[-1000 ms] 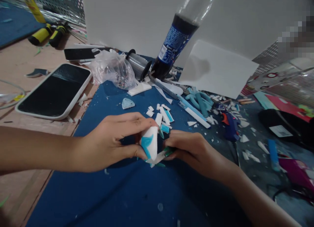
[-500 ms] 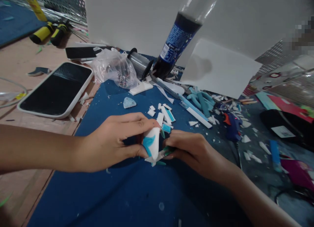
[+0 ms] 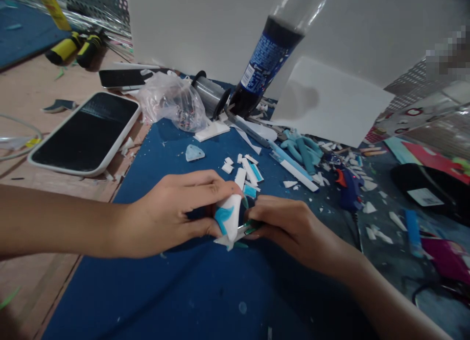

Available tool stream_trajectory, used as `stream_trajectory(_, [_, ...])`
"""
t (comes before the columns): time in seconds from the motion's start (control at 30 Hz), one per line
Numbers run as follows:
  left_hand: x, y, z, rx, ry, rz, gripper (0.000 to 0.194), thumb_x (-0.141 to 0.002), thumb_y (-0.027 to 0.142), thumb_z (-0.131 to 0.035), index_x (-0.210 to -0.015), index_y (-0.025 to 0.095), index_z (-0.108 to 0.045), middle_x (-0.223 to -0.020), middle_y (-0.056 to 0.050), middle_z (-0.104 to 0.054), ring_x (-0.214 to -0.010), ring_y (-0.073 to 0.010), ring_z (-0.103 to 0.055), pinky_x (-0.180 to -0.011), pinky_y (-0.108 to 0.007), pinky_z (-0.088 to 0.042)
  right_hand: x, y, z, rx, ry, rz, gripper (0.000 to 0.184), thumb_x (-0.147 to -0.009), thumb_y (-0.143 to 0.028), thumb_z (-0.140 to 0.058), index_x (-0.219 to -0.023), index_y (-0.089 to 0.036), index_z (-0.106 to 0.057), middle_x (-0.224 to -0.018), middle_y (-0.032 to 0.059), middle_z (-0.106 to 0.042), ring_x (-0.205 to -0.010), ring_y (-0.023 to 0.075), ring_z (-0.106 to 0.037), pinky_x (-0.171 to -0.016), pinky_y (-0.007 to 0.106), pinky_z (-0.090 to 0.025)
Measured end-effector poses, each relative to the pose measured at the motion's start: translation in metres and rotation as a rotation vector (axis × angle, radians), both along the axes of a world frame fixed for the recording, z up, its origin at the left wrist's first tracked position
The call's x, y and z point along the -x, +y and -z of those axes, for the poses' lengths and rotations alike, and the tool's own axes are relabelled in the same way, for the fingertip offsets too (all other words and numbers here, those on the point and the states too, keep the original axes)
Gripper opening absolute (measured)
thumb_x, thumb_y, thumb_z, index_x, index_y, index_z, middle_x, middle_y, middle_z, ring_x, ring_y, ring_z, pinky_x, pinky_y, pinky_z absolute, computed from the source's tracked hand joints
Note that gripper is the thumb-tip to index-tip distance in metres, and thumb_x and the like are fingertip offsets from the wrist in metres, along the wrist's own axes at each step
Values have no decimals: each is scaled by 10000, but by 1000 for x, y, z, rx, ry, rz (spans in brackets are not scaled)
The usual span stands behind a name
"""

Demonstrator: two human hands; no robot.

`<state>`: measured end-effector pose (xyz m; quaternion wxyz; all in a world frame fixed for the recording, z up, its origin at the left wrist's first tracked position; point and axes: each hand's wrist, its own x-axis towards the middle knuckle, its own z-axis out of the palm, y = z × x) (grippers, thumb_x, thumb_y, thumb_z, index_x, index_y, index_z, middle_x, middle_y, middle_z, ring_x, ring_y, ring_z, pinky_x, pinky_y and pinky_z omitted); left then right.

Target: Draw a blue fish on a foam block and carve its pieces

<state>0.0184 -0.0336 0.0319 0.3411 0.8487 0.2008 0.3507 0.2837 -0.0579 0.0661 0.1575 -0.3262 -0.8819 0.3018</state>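
Between the thumb and fingers of my left hand point(image 3: 179, 210) is a small white foam piece point(image 3: 231, 221) with a turquoise patch on its side. My right hand point(image 3: 286, 222) is closed around a craft knife point(image 3: 242, 229); its green handle is mostly hidden by my fingers. The metal blade points left and lies against the lower end of the foam piece, where a thin pointed sliver sticks out. Just beyond both hands lie white and turquoise foam offcuts point(image 3: 250, 171) on the blue mat point(image 3: 176, 291).
A phone point(image 3: 86, 134) lies at left, near a plastic bag point(image 3: 174, 102) and a spool point(image 3: 210, 95). Behind stands a dark drink bottle point(image 3: 264, 60). Turquoise-handled pliers point(image 3: 303, 151), a blue glue gun point(image 3: 347, 190) and scattered scraps lie at right.
The craft knife's blade has shifted slightly left along the lower end of the foam piece. Both hands keep their hold, and the view has moved very slightly.
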Motion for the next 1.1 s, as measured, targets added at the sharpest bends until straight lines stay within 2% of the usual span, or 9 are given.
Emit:
stream_trajectory(0.23, [-1, 0, -2, 12, 47, 1, 197, -1077, 164, -619, -1265, 184, -674, -1065, -54, -711, -819, -120, -689, -747, -167, -592, 2, -2, 1, -33, 0, 4, 364, -1155, -381, -463, -940, -173, -670, -770, 24, -681, -658, 129, -597, -617, 239, -472])
stream_trajectory(0.4, [-1, -2, -2, -3, 32, 10, 196, -1070, 120, -600, -1239, 187, -674, -1088, -48, -715, -834, -107, -687, -784, -153, -576, 2, -3, 0, -27, -7, -1, 362, -1151, -380, -458, -962, -165, -680, -831, 50, -716, -704, 144, -633, -691, 255, -511])
stream_trajectory(0.5, [-2, -3, 2, -4, 38, 26, 214, -1071, 119, -595, -1254, 196, -676, -1098, -53, -715, -866, -122, -700, -806, -172, -582, 1, -3, 0, -25, -13, -2, 365, -1151, -381, -458, -959, -163, -678, -826, 53, -715, -712, 148, -641, -699, 257, -516])
stream_trajectory(0.67, [-4, -4, 10, 9, -69, 29, 254, -1094, 149, -556, -1307, 215, -676, -1107, -55, -704, -918, -138, -709, -838, -184, -587, 2, -5, 0, -7, -25, 10, 357, -1151, -385, -469, -947, -178, -675, -804, 43, -701, -698, 151, -635, -691, 267, -522])
stream_trajectory(0.9, [-3, -6, 16, -36, -48, 0, 277, -1098, 180, -554, -1344, 216, -677, -1093, -61, -708, -864, -133, -697, -864, -207, -601, 4, -6, -1, 7, -36, 4, 328, -1152, -339, -482, -941, -174, -672, -810, 46, -709, -713, 153, -643, -667, 263, -512])
stream_trajectory(1.1, [-3, -6, 6, -63, 16, 29, 285, -1110, 148, -497, -1335, 173, -672, -1104, -90, -728, -905, -148, -717, -857, -214, -609, 5, -6, 0, 5, -31, -3, 290, -1143, -315, -508, -972, -168, -691, -855, 57, -740, -764, 163, -688, -699, 264, -533])
